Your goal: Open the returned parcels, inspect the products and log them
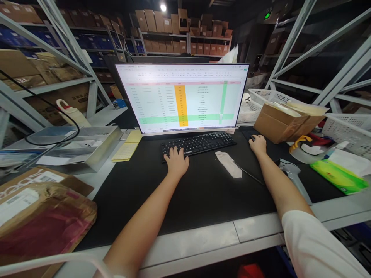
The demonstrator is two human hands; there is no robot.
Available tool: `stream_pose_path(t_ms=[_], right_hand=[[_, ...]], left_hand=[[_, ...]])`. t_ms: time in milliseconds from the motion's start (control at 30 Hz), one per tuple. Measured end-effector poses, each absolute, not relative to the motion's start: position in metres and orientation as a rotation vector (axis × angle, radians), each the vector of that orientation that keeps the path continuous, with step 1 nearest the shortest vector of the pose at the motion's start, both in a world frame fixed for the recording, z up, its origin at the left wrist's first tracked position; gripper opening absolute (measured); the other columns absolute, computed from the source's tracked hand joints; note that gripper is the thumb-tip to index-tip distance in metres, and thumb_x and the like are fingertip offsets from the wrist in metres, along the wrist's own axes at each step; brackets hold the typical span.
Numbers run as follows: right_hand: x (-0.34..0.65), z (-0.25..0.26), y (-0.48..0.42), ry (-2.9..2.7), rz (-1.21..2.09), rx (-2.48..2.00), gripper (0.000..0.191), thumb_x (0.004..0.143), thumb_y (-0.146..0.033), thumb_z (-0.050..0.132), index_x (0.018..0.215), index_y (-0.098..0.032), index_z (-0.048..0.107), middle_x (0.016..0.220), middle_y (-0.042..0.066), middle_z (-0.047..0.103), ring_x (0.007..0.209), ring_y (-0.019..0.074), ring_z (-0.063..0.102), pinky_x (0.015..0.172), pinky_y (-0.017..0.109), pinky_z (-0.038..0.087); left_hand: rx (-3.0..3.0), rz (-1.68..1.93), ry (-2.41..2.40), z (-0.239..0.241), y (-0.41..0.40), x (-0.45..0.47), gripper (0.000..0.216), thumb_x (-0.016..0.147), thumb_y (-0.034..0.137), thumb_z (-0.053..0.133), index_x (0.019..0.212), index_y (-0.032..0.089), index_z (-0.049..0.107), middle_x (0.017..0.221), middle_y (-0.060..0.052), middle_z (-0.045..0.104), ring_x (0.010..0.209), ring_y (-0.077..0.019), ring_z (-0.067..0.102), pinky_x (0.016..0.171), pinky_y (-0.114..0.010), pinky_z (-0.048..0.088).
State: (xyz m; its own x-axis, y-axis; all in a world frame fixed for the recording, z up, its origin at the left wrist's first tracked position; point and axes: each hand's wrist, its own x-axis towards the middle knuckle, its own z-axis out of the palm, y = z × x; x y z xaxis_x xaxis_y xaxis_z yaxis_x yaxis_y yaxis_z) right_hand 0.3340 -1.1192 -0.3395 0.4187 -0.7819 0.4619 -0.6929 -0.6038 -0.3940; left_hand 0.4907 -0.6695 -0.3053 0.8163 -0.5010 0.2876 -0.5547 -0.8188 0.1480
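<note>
My left hand (177, 162) rests on the left end of a black keyboard (203, 143), fingers spread over the keys. On the right, my right hand (257, 144) is curled over a dark computer mouse (252, 137), mostly hidden beneath the fingers. Behind the keyboard stands a monitor (203, 102) showing a spreadsheet with an orange column and green highlighted bands. Between my hands a crumpled whitish paper (228, 164) lies on the black desk mat (197, 197), beside a thin dark stick or cable (251, 174).
Right of my forearm are a grey handheld scanner (294, 175), a tape dispenser (307, 148), a green tissue pack (339, 175) and a cardboard box (278, 121). To the left are a yellow notepad (127, 146), a grey tray (98, 154) and a taped parcel (49, 216).
</note>
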Motion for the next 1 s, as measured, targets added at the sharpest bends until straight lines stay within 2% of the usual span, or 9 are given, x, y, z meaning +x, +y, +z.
stream_pose_path(t_ms=[433,667,1000], right_hand=[[0.3342,-0.3395,-1.1185,1.229,-1.013,-2.534,0.048,0.088,-0.033,0.056,0.130,-0.015,0.074,0.137,0.017,0.059,0.119,0.0319,0.060,0.110,0.042,0.046],[0.3323,-0.3375,-1.1153,1.214,-0.983,-2.524,0.049,0.087,-0.032,0.058,0.129,-0.013,0.074,0.134,0.019,0.059,0.119,0.0341,0.060,0.109,0.046,0.046],[0.3313,-0.3330,-1.1148,1.137,-0.877,-2.567,0.044,0.091,-0.032,0.062,0.129,-0.012,0.073,0.136,0.021,0.059,0.119,0.0275,0.054,0.103,0.035,0.038]], left_hand=[[2.771,0.346,-0.811,-0.3079,-0.6700,0.4929,0.058,0.099,0.038,0.045,0.152,0.016,0.052,0.164,-0.019,0.039,0.154,-0.0389,0.030,0.119,-0.070,0.028],[2.726,0.338,-0.795,-0.3073,-0.6701,0.4897,0.057,0.098,0.038,0.047,0.151,0.016,0.053,0.164,-0.019,0.039,0.154,-0.0388,0.029,0.121,-0.070,0.026],[2.705,0.280,-0.783,-0.3051,-0.6690,0.4870,0.056,0.098,0.038,0.049,0.151,0.018,0.053,0.165,-0.018,0.038,0.155,-0.0376,0.028,0.123,-0.068,0.023]])
